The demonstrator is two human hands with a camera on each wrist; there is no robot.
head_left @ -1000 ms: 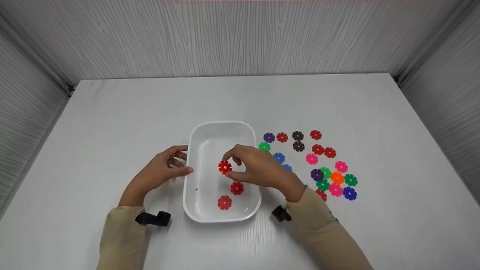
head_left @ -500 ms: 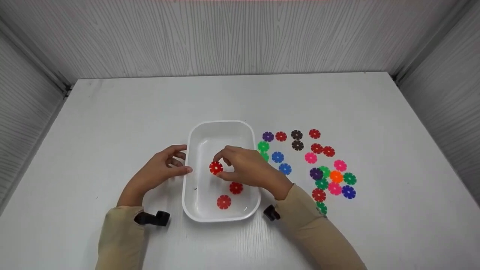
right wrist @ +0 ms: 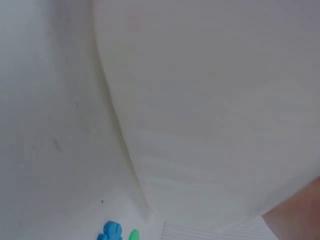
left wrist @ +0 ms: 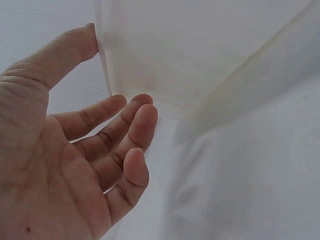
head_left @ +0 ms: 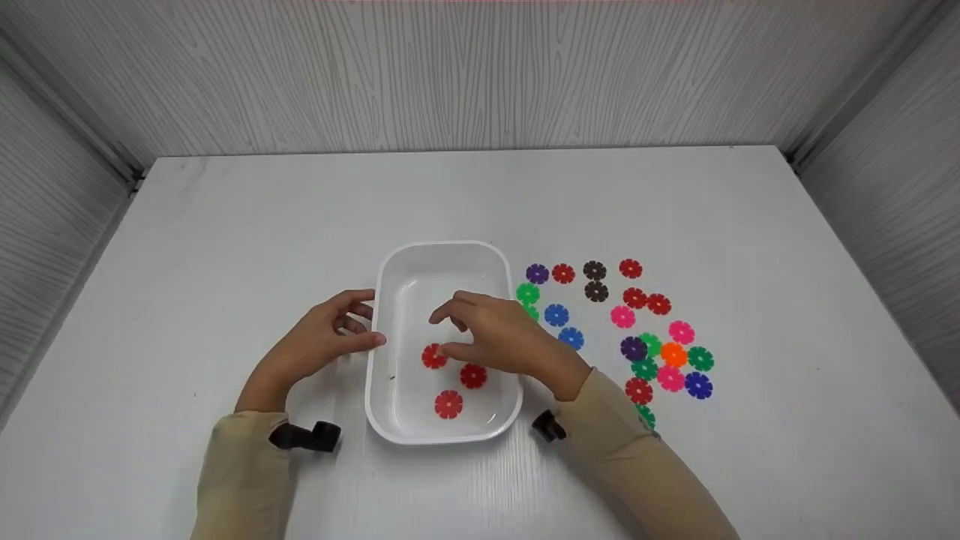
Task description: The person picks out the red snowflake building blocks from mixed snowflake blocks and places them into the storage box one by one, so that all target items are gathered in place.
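Note:
A white plastic tray (head_left: pixel 420 315) stands in front of me with three red snowflake building discs lying in it. My left hand (head_left: pixel 319 341) holds the tray's left side, thumb tip over the rim and fingers against the outer wall. In the left wrist view the left hand (left wrist: pixel 75 135) has its fingers bent beside the tray wall (left wrist: pixel 150 55). Inside the tray, my right hand (head_left: pixel 499 334) is spread above the upper red disc (head_left: pixel 433 356); its thumb tip overlaps that disc's edge. The other red discs, one (head_left: pixel 473 376) and another (head_left: pixel 449 404), lie nearer me.
Right of the tray, loose discs are scattered on the white table (head_left: pixel 300 217): purple (head_left: pixel 537 274), brown (head_left: pixel 595 270), blue (head_left: pixel 556 315), orange (head_left: pixel 673 355), pink (head_left: pixel 622 316) and several green and red ones. A grey wood-grain panel (head_left: pixel 480 75) rises behind the table.
My right hand moved left over the tray with a red disc, then let it go; the disc now lies on the tray floor. The left hand stayed at the rim.

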